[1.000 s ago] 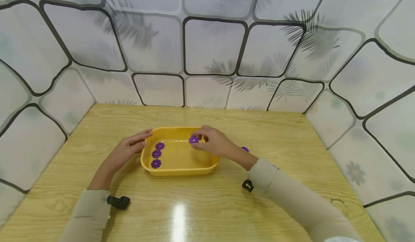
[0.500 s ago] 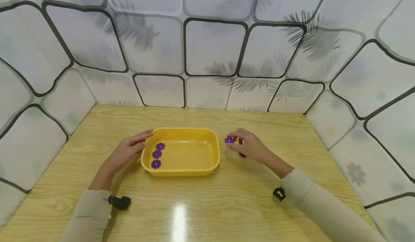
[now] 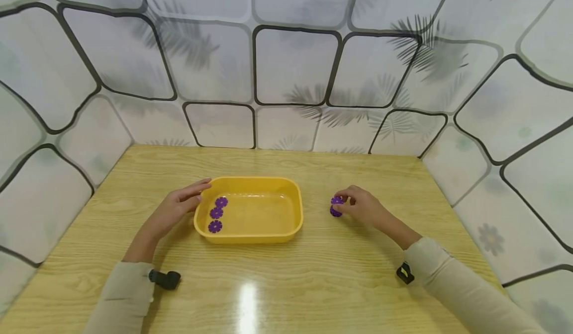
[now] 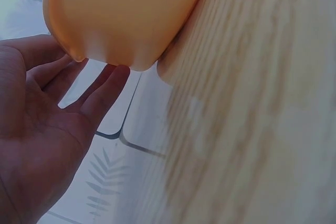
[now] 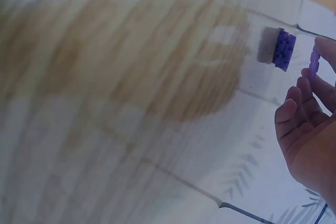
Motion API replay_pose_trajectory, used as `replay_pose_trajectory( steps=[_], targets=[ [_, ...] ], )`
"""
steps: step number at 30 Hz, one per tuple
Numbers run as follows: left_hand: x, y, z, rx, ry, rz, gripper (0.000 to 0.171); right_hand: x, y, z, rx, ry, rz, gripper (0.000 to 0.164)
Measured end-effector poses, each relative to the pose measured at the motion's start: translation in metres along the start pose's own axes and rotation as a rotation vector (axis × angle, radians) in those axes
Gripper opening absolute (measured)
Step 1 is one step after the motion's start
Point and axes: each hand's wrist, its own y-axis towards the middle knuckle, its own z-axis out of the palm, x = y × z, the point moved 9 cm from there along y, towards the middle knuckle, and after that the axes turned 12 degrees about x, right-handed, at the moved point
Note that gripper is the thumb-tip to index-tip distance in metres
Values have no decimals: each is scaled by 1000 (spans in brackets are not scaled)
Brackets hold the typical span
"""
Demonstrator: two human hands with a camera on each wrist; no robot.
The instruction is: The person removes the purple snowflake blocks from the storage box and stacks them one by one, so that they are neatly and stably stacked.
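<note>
Three seemingly plastic discs in tray

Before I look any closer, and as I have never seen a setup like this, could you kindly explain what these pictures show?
Certainly. There is no machine: each grip is a person's bare hand. The wide picture comes from a camera on the head, looking forward and down; the other two come from the left-wrist camera and the right-wrist camera.

On the wooden table sits a yellow tray, with three purple flower-shaped pieces inside, near its left end. The left grip touches that end with its fingers. The right grip pinches one purple piece above a small purple stack on the table; the right-wrist picture shows a gap between them.
</note>
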Motion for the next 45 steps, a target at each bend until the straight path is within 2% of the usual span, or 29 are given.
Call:
replay_pose_trajectory(
  steps=[10, 22, 35, 40, 45],
  targets=[
    [0, 1, 1, -2, -2, 13, 45, -8, -3, 6, 27, -6, -3, 40],
    [0, 1, 0, -4, -4, 25, 45, -16, -2, 14, 55, -25, -3, 46],
    [-2, 0, -1, -7, 4, 33, 45, -13, -1, 12, 45, -15, -13, 47],
    [-1, 0, -1, -7, 3, 35, 45, -4, -1, 4, 20, 6, -19, 48],
    [-1, 0, 0, -5, 7, 29, 45, 26, 5, -9, -29, 33, -109, 47]
  ],
)
